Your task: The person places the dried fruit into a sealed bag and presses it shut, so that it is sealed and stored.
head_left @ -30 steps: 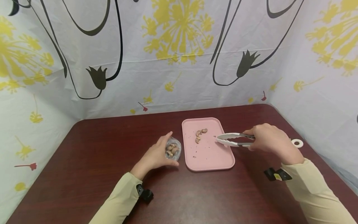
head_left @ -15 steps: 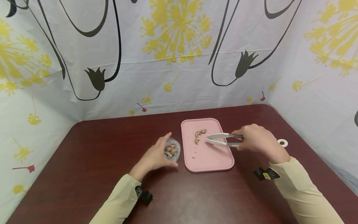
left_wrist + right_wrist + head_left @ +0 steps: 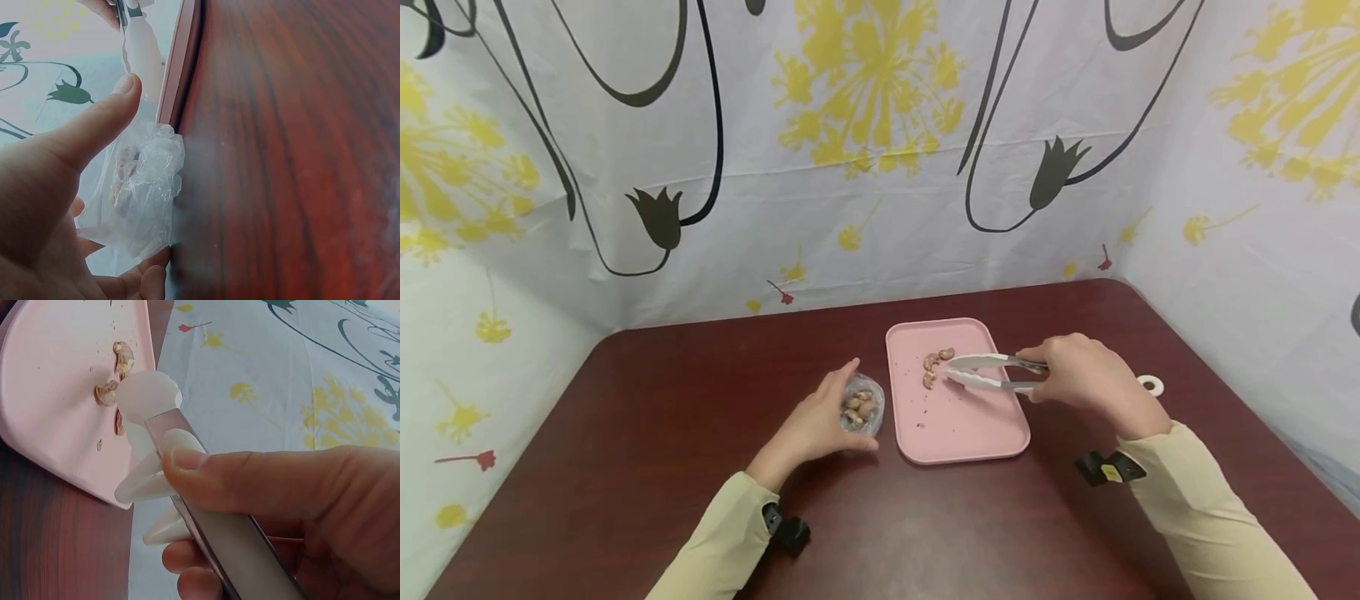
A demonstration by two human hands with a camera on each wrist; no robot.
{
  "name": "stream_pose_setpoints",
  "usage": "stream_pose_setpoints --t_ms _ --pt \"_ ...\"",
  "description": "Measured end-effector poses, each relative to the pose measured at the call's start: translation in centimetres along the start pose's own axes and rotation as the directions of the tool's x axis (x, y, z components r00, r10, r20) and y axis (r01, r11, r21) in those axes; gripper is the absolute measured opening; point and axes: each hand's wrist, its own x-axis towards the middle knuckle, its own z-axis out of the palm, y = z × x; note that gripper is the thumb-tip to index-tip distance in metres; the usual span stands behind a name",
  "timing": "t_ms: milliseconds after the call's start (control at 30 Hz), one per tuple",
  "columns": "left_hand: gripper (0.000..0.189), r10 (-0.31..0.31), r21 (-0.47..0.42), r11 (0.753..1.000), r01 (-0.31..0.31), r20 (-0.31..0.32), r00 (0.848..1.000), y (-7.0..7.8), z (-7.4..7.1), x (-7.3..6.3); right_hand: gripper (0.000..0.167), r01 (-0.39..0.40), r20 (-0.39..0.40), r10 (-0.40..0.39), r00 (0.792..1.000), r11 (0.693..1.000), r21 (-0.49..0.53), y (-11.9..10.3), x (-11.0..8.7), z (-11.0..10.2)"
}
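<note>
My left hand curves round a small clear plastic bag whose mouth faces up. Several brown-skinned cashews lie inside it. In the left wrist view, the thumb extends along the near side of the bag, and fingertips show beyond it. My right hand grips metal tongs with white tips, thumb on the upper arm. The tips stand slightly apart, close by the cashews on a pink tray. In the right wrist view, a white tip partly covers the cashews.
Dark crumbs dot the tray. The tray lies on a dark red wooden table, just right of the bag. A patterned white cloth hangs behind the table and along both sides.
My right hand has moved left, bringing the tong tips from the tray's right part to beside the cashews. The left hand stays round the bag.
</note>
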Motion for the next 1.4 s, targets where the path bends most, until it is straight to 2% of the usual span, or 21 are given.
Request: stream_pose_setpoints --t_ms 467,767,1400 --pt "0.119 0.022 0.001 1.000 -0.022 -0.010 1.000 0.0 -0.3 0.1 0.049 0.018 -0.002 -0.018 1.000 1.000 -0.025 1.1 -0.9 -0.4" --pt "0.118 0.014 0.001 1.000 -0.014 -0.008 1.000 0.0 -0.3 0.1 0.050 0.001 0.039 -0.001 0.999 1.000 0.008 1.2 -1.3 -0.2" --pt "0.118 0.008 -0.003 1.000 -0.008 -0.006 1.000 0.0 -0.1 0.0 0.050 -0.013 0.037 0.013 0.999 1.000 0.000 1.3 -1.1 0.3"
